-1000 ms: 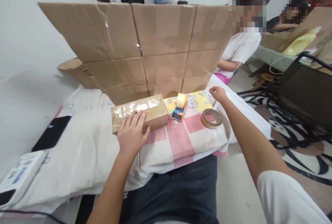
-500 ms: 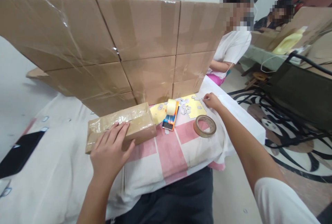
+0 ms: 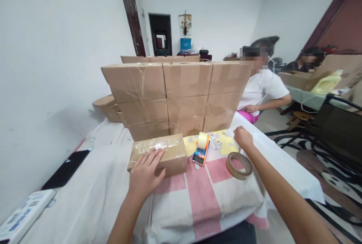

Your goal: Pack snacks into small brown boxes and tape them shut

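On the bedding in front of me lies a closed cardboard box (image 3: 169,161) sealed with shiny clear tape. My left hand (image 3: 147,168) rests flat on its top, thumb along the front edge, fingers apart. Beyond the box's right end stands an orange and blue tape dispenser (image 3: 200,153) with a pale roll. A roll of brown packing tape (image 3: 239,165) lies to its right. Just behind that roll, my right hand (image 3: 243,138) is closed with the fingers curled in. What it holds, if anything, is hidden. Small grey scraps (image 3: 217,144) lie scattered on a yellow patch nearby.
A taped stack of cartons (image 3: 186,97) rises like a wall behind the box. A person in a white shirt (image 3: 266,89) sits at the right, another person farther back. A black flat object (image 3: 66,168) and a white printed package (image 3: 26,214) lie at the left.
My view has tilted up, so the bedding and boxes sit lower and farther right. My right hand's fingers have curled in; a small pale scrap at its fingertips before no longer shows.
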Demonstrator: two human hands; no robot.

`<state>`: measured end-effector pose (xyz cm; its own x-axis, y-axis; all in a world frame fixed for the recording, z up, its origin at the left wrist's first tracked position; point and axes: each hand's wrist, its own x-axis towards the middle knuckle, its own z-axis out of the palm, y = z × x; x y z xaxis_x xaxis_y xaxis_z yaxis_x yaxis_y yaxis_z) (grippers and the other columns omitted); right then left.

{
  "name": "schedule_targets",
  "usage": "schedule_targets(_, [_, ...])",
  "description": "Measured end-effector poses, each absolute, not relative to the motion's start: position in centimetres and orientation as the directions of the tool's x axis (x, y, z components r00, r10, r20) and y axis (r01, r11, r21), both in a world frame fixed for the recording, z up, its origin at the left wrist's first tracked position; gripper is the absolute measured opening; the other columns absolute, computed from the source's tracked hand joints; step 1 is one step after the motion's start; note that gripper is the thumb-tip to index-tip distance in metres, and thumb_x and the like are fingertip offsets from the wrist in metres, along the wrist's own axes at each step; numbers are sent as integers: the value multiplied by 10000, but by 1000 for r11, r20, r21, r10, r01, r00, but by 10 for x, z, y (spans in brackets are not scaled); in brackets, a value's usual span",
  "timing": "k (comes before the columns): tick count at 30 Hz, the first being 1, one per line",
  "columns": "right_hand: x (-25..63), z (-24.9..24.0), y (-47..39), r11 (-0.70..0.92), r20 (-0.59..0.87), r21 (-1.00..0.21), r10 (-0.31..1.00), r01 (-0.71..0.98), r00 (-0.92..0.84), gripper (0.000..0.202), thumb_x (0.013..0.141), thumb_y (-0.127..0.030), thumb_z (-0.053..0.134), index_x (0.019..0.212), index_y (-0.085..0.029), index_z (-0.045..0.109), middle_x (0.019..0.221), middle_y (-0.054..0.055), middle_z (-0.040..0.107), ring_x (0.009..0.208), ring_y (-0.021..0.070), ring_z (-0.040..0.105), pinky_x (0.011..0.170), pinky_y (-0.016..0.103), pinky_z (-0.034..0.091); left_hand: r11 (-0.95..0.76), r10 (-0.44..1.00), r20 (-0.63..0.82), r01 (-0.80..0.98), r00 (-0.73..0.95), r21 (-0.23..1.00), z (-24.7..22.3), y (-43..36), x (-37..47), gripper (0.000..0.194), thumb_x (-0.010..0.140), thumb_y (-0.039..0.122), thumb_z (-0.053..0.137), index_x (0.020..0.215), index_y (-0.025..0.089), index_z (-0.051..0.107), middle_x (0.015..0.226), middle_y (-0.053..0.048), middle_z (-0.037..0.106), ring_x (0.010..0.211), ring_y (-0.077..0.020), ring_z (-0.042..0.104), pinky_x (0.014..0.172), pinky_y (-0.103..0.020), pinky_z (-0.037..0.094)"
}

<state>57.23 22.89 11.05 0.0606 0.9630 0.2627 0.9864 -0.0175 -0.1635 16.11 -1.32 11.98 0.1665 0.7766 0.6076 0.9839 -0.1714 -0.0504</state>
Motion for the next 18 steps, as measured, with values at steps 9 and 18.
schedule_targets(9, [493, 120, 113, 421, 623, -667, 768, 615, 150, 309, 961, -428, 489, 829, -189, 635, 821, 56, 661, 710, 188, 585, 675, 300, 435, -319, 785, 549, 947, 285, -35, 118, -27, 126, 559, 823, 308, 617, 1374, 240, 549, 1385, -52, 640, 1262, -294, 601, 1036, -434, 462])
schedule_targets(18, [394, 84, 59, 421, 439, -897, 884, 136, 159, 328, 921, -473, 549, 761, -199, 636, 720, 21, 646, 668, 194, 592, 614, 285, 454, -306, 772, 585, 952, 247, 3, 114, -29, 131, 562, 797, 289, 613, 1357, 267, 577, 1356, -63, 661, 1223, -308, 625, 1016, -444, 477])
